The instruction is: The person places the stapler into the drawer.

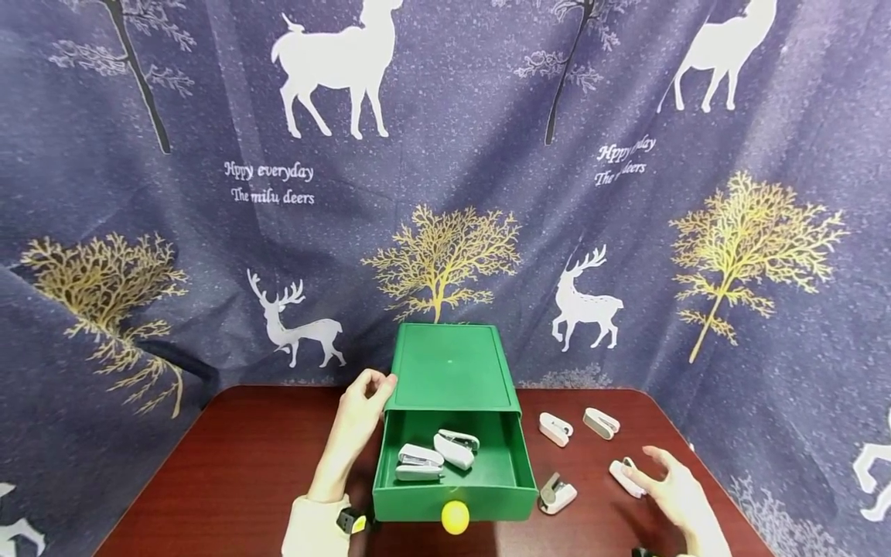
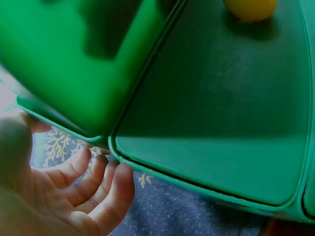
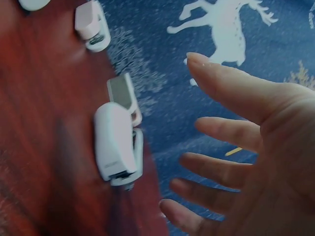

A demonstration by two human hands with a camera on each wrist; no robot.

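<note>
A green drawer box (image 1: 452,367) stands on the table with its drawer (image 1: 487,504) pulled out by a yellow ball knob (image 1: 455,517). Inside the drawer lie two white staplers, one at the left (image 1: 420,463) and one near the middle (image 1: 456,449). My left hand (image 1: 365,402) is at the box's upper left edge, its loosely bent fingertips (image 2: 123,174) right at the green rim. Over the table's right side, my right hand (image 1: 675,491) is spread, thumb and fingers apart, holding nothing. A white stapler (image 3: 115,142) lies just beyond its fingertips.
Right of the box, more staplers lie on the red-brown table (image 1: 264,456): a white one (image 1: 555,428), a grey-and-white one (image 1: 601,423) behind, and another (image 1: 557,493) beside the drawer's front corner. A blue deer-patterned cloth (image 1: 473,170) hangs behind the table.
</note>
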